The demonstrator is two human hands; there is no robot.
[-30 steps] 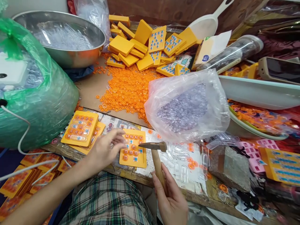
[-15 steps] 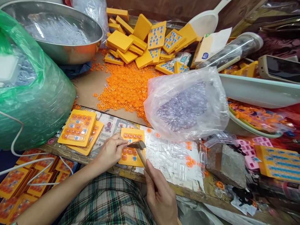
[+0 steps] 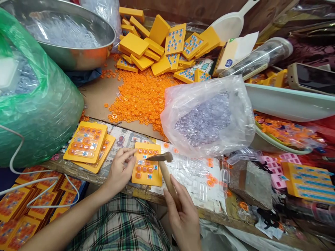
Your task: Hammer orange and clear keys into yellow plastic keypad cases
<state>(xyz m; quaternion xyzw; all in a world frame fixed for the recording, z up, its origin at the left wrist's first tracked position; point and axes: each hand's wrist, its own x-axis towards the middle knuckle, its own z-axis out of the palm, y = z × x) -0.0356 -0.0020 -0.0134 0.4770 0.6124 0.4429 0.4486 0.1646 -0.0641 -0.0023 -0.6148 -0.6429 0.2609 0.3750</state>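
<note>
The right hand (image 3: 184,212) grips a hammer (image 3: 166,174), its head over the yellow board (image 3: 143,179) on the bench (image 3: 214,217); the left hand (image 3: 121,168), fingers loosely parted, is at the board's left edge. Paper (image 3: 123,141) left of the board bears print too small to read. The bench's edge passes just nearside of the board; cardboard (image 3: 98,101) beyond, leftward, is partly bare.

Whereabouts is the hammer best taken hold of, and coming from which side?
Probably by the lower part of its wooden handle, from the near right, where the right hand holds it: the handle slants down toward the person, while the metal head points its tapering end left above the yellow panel.
</note>
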